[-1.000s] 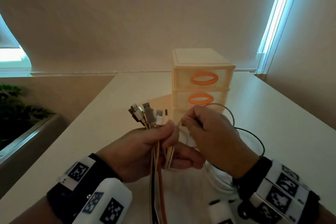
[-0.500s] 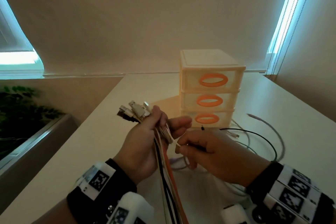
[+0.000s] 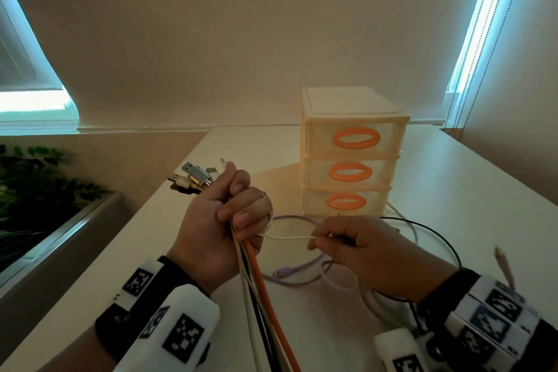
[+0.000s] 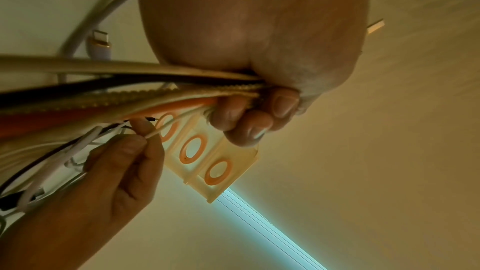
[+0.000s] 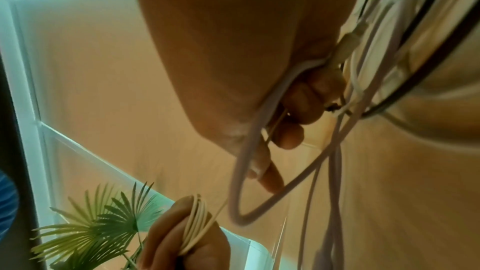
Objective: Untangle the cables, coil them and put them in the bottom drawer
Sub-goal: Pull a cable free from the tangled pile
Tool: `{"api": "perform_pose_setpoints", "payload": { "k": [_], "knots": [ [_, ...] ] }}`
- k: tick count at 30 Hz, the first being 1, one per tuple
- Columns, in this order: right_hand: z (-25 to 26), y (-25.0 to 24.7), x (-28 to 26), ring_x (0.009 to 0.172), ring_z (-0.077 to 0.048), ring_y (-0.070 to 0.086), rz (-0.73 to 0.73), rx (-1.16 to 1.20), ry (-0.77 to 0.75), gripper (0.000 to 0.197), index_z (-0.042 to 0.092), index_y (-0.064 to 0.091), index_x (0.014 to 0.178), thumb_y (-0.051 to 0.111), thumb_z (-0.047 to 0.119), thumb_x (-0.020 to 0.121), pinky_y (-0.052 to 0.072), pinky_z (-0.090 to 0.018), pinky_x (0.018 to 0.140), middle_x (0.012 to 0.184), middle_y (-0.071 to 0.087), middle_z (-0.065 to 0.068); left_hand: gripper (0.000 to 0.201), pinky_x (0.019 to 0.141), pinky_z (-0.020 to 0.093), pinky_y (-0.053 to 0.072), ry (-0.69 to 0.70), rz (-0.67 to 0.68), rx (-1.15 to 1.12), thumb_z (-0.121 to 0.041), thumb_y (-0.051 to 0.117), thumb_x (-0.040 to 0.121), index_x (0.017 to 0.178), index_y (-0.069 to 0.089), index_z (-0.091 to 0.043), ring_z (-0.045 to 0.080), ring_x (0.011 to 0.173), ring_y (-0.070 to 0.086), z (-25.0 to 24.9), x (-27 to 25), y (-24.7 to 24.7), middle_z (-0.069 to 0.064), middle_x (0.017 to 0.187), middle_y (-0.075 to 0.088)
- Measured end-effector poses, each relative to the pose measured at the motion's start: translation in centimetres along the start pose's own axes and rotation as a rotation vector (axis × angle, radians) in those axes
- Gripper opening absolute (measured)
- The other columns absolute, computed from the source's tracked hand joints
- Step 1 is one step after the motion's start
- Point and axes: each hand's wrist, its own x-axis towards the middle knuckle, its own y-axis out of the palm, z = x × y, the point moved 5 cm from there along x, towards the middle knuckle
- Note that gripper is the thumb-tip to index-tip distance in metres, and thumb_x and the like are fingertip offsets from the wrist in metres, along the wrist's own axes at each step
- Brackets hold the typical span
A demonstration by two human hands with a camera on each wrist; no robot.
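Observation:
My left hand (image 3: 223,220) grips a bundle of several cables (image 3: 259,287) above the table, their USB plugs (image 3: 193,180) sticking out up and to the left. A thin cream cable (image 3: 287,238) is wrapped in turns round its fingers (image 5: 196,221). That cable runs taut to my right hand (image 3: 347,248), which pinches it between thumb and forefinger (image 4: 145,137). Orange, black and white cables hang down from the left fist (image 4: 249,89). The cream drawer unit (image 3: 350,154) with three orange handles stands behind the hands; its bottom drawer (image 3: 345,201) is closed.
Loose purple (image 3: 290,272), black (image 3: 434,229) and white cables (image 3: 341,284) lie tangled on the white table (image 3: 471,190) under and right of my right hand. A plant (image 3: 33,184) in a planter stands beyond the table's left edge. Roller blinds cover the windows behind.
The right hand has moved away to the right, drawing the cream cable taut. The left hand has risen and closed tighter on the bundle, with the cream cable round its fingers.

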Motion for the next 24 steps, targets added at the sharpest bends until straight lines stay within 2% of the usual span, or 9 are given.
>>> {"api": "perform_pose_setpoints", "payload": {
  "k": [2, 4, 7, 10, 12, 16, 21, 22, 24],
  "knots": [
    [0.1, -0.6, 0.1, 0.076, -0.006, 0.065, -0.026, 0.01, -0.01, 0.015, 0.044, 0.076, 0.097, 0.062, 0.038, 0.097, 0.054, -0.025, 0.07, 0.086, 0.069, 0.019, 0.043, 0.047, 0.022, 0.032, -0.035, 0.044, -0.019, -0.044, 0.027, 0.112, 0.08, 0.038, -0.019, 0.012, 0.053, 0.041, 0.1, 0.0, 0.2, -0.007, 0.053, 0.031],
    [0.6, -1.6, 0.1, 0.068, -0.002, 0.06, -0.142, -0.066, -0.027, 0.014, 0.036, 0.077, 0.091, 0.064, 0.038, 0.096, 0.046, -0.018, 0.059, 0.076, 0.065, 0.02, 0.043, 0.047, 0.023, 0.028, -0.076, 0.093, -0.007, -0.043, 0.027, 0.113, 0.079, 0.036, -0.018, 0.012, 0.053, 0.035, 0.4, 0.0, 0.7, -0.006, 0.052, 0.03],
    [1.0, -2.1, 0.0, 0.066, -0.004, 0.058, -0.274, -0.178, -0.023, 0.025, 0.028, 0.063, 0.077, 0.063, 0.044, 0.096, 0.046, -0.02, 0.059, 0.071, 0.063, 0.014, 0.042, 0.045, 0.024, 0.023, -0.133, 0.157, 0.025, -0.043, 0.023, 0.112, 0.078, 0.03, -0.019, 0.012, 0.052, 0.032, 1.2, -0.1, 1.6, -0.006, 0.05, 0.025],
    [0.8, -1.7, 0.0, 0.073, 0.001, 0.057, -0.135, -0.18, 0.008, 0.022, 0.027, 0.06, 0.082, 0.055, 0.032, 0.102, 0.042, -0.016, 0.059, 0.076, 0.062, 0.025, 0.043, 0.043, 0.024, 0.02, -0.173, 0.195, 0.038, -0.043, 0.02, 0.112, 0.077, 0.028, -0.019, 0.013, 0.05, 0.032, 1.6, -0.3, 2.1, -0.005, 0.048, 0.023],
    [0.0, -2.1, 0.0, 0.074, 0.0, 0.057, -0.088, -0.187, 0.054, 0.02, 0.029, 0.059, 0.085, 0.05, 0.029, 0.103, 0.041, -0.018, 0.061, 0.078, 0.061, 0.023, 0.045, 0.042, 0.024, 0.022, -0.19, 0.212, 0.034, -0.043, 0.019, 0.112, 0.077, 0.03, -0.018, 0.014, 0.049, 0.032, 1.6, -0.4, 2.2, -0.005, 0.048, 0.023],
    [-0.7, -4.5, -0.2, 0.059, -0.008, 0.05, -0.361, -0.195, 0.045, 0.031, 0.023, 0.058, 0.076, 0.053, 0.042, 0.1, 0.043, -0.028, 0.056, 0.066, 0.058, 0.008, 0.045, 0.043, 0.028, 0.023, -0.236, 0.212, 0.159, -0.038, 0.026, 0.112, 0.075, 0.034, -0.014, 0.017, 0.045, 0.031, 2.2, -0.5, 2.1, -0.003, 0.044, 0.027],
    [1.3, -3.9, -0.2, 0.063, -0.012, 0.058, -0.549, -0.154, -0.149, 0.028, 0.015, 0.064, 0.081, 0.056, 0.036, 0.099, 0.05, -0.039, 0.06, 0.067, 0.061, 0.006, 0.042, 0.044, 0.028, 0.027, -0.314, 0.237, 0.487, -0.034, 0.031, 0.11, 0.075, 0.038, -0.011, 0.016, 0.043, 0.036, 4.1, -1.0, 2.1, -0.002, 0.044, 0.036],
    [1.8, -4.1, -0.3, 0.065, -0.015, 0.059, -0.582, -0.151, -0.189, 0.027, 0.014, 0.064, 0.081, 0.057, 0.033, 0.099, 0.051, -0.039, 0.061, 0.07, 0.061, 0.005, 0.042, 0.044, 0.028, 0.026, -0.315, 0.24, 0.478, -0.033, 0.031, 0.11, 0.075, 0.038, -0.011, 0.015, 0.043, 0.035, 4.0, -1.0, 2.1, -0.002, 0.043, 0.034],
    [2.9, -5.0, -1.0, 0.066, -0.009, 0.059, -0.638, -0.132, -0.248, 0.022, 0.012, 0.065, 0.082, 0.061, 0.026, 0.099, 0.05, -0.027, 0.062, 0.071, 0.06, 0.01, 0.043, 0.043, 0.029, 0.021, -0.288, 0.237, 0.412, -0.033, 0.029, 0.111, 0.074, 0.038, -0.012, 0.016, 0.041, 0.032, 3.3, -0.9, 2.3, -0.003, 0.043, 0.029]
  ]
}}
